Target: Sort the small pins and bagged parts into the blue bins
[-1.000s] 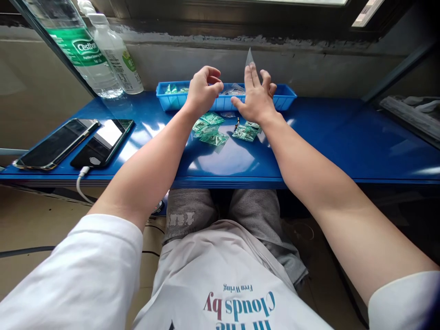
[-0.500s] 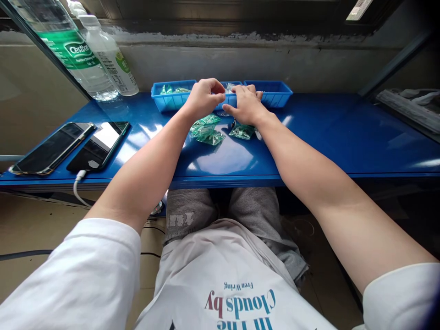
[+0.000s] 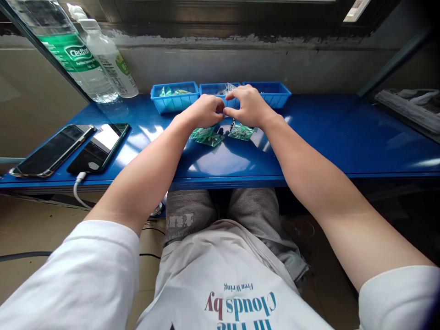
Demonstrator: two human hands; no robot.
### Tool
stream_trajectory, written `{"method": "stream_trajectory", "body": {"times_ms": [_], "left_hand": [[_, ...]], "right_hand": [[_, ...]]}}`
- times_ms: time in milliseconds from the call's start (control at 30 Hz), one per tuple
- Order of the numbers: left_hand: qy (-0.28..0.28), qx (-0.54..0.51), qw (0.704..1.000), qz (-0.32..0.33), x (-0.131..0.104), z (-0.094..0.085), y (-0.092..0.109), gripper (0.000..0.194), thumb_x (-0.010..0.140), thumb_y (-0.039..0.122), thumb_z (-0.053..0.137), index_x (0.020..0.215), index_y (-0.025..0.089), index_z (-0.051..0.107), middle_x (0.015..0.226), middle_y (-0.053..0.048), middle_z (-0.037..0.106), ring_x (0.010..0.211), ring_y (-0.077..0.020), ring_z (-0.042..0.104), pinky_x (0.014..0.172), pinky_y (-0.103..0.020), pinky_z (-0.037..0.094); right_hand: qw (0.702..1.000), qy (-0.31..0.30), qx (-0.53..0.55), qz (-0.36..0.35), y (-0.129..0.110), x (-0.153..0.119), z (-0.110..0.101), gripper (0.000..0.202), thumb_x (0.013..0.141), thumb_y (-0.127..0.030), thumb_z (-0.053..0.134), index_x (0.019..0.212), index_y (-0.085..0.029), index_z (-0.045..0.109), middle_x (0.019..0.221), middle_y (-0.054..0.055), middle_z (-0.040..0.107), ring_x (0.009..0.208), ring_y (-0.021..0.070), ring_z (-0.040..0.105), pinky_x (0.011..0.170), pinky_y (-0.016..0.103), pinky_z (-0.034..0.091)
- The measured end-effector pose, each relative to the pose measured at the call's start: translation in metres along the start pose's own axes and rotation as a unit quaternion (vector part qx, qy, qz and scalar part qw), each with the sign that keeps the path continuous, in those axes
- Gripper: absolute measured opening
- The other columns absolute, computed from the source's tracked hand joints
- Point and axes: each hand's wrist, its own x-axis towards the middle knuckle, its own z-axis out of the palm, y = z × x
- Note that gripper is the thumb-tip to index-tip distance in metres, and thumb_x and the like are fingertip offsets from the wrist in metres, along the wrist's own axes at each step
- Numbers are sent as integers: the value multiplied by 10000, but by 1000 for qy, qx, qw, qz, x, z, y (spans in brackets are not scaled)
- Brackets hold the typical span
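Left hand and right hand are hovering near the middle tray, can't tell if they're gripping; pinch gently.

- blue tbl, glossy, w/ reflections; clock centred mid-tbl, 12 = wall side, front edge at 6
- at 10–11: L bin, blue plastic, back of tbl
- at 12: mid bin, same type, part hidden
- at 1: R bin, same row
- approx 10, nr back corner: lg Cestbon btl + smaller btl, upright, side by side
- at 9: outer phone, inner phone w/ white cable over edge
- nr centre, 10: green pkts, overlapping, part hidden
- nr centre, 1: another green pkt; sm. dark pc at its 11, touching or just beside, unclear
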Motion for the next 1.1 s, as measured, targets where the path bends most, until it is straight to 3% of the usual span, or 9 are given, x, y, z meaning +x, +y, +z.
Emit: {"method": "stream_trajectory", "body": {"times_ms": [67, 167, 367, 467, 667, 767, 900, 967, 1100], "left_hand": [[5, 13, 1000, -8, 1, 1, -3, 176, 766, 184, 646, 894, 185, 767, 886, -65, 752, 1059, -294, 697, 1014, -361, 530], [5, 10, 1000, -21, 2, 1, -7, 199, 751, 163, 642, 896, 189, 776, 879, -70, 748, 1058, -297, 697, 1014, -359, 531], [-11, 20, 999, -24, 1, -1, -4, 282, 723, 165, 624, 949, 176, 791, 896, -69, 750, 1045, -283, 697, 996, -341, 540], [-19, 19, 999, -25, 0, -2, -3, 296, 713, 164, 616, 952, 180, 789, 898, -66, 750, 1049, -283, 694, 1000, -345, 538], [-24, 12, 999, -21, 1, -2, -5, 322, 726, 201, 623, 1003, 177, 783, 914, -71, 750, 1052, -293, 692, 1019, -372, 545], [-19, 8, 1000, -11, 2, 0, -8, 310, 722, 188, 640, 996, 187, 785, 864, -60, 732, 1047, -292, 695, 1010, -357, 551], [-18, 2, 1000, -8, 4, 2, -12, 305, 723, 175, 649, 994, 200, 787, 831, -47, 707, 1071, -297, 690, 1025, -364, 547], [-20, 3, 1000, -10, 4, 2, -13, 291, 724, 176, 654, 984, 202, 785, 823, -45, 700, 1063, -296, 693, 1020, -362, 549], [-27, 18, 999, -14, 3, 2, -11, 271, 731, 186, 656, 972, 193, 778, 831, -46, 704, 1032, -283, 699, 996, -344, 555]], "right_hand": [[999, -26, 28, -5, -6, -3, -3, 170, 855, -381, 781, 967, -254, 791, 1026, 78, 788, 1101, 331, 687, 1023, 476, 554], [998, -54, 37, -5, -6, -5, -2, 120, 855, -357, 784, 901, -248, 800, 917, 59, 793, 978, 297, 719, 951, 434, 569], [992, -123, -10, 27, 13, 2, 11, 355, 693, -434, 939, 969, -250, 813, 1000, 79, 806, 1022, 329, 729, 872, 396, 579], [988, -149, -10, 33, 16, 3, 15, 373, 663, -450, 958, 947, -254, 815, 954, 70, 801, 993, 324, 736, 846, 387, 580], [996, -86, -20, 8, 13, 3, 10, 321, 748, -466, 899, 959, -241, 811, 1018, 100, 792, 1109, 359, 708, 969, 444, 571], [997, -44, -51, 33, 24, 4, 7, 346, 749, -478, 894, 968, -228, 801, 1011, 114, 782, 1138, 384, 695, 985, 472, 581], [998, 29, -7, 57, 45, 6, 9, 329, 735, -432, 907, 938, -201, 789, 909, 126, 747, 1159, 414, 680, 1001, 525, 589], [996, 29, -7, 78, 51, 6, 11, 306, 706, -397, 928, 889, -198, 784, 851, 132, 732, 1138, 423, 687, 983, 541, 593], [986, -34, -88, 139, 53, 6, 14, 285, 655, -373, 954, 775, -193, 768, 806, 157, 735, 1047, 426, 717, 923, 543, 607]]}}
